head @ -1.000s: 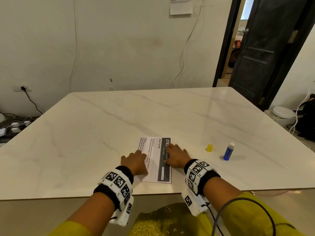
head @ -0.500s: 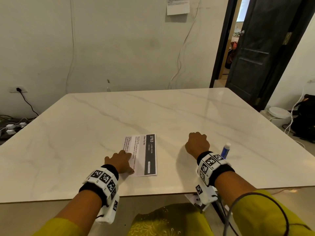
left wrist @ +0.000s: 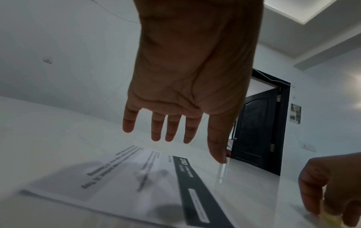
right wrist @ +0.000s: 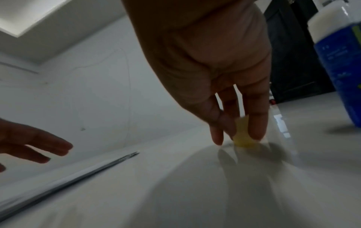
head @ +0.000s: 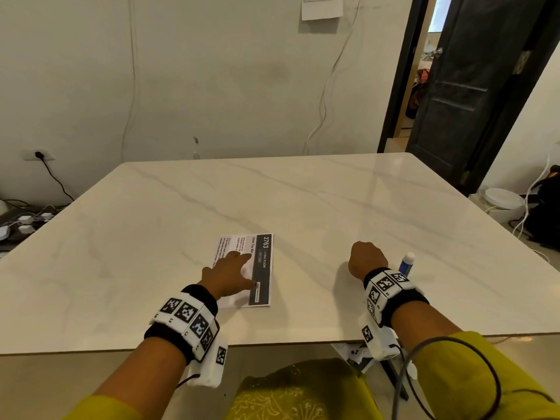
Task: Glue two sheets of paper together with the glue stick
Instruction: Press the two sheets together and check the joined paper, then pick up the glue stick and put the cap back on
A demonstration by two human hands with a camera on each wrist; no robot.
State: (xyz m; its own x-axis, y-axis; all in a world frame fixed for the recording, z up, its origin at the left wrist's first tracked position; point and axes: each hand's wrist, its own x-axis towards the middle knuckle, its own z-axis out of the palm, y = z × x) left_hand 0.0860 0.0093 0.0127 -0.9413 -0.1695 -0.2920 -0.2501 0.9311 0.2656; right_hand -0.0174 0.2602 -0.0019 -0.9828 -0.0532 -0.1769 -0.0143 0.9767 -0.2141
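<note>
From the head view I see my left hand stretched out over the printed white paper sheets with a black band along one edge, which lie flat on the pale marble-patterned tabletop near its front edge. The left wrist view shows that hand released, fingers straight and spread above the paper; I cannot tell whether any fingertip touches the page. The sheets look stacked, their edges lined up, and I cannot make out from here whether they are bonded.

My right hand sits well to the right of the paper, knuckles up, fingers curled down toward the tabletop. In the right wrist view its fingertips pinch a small yellow cap that rests on the tabletop, thumb on one side and fingers on the other.

The blue glue stick with a white uncapped top stands upright just beside my right wrist, on its far right side, apart from the hand. It looms large at the right edge of the right wrist view.

A dark open door stands beyond the far right corner of the tabletop, and a paper notice hangs on the white wall.
</note>
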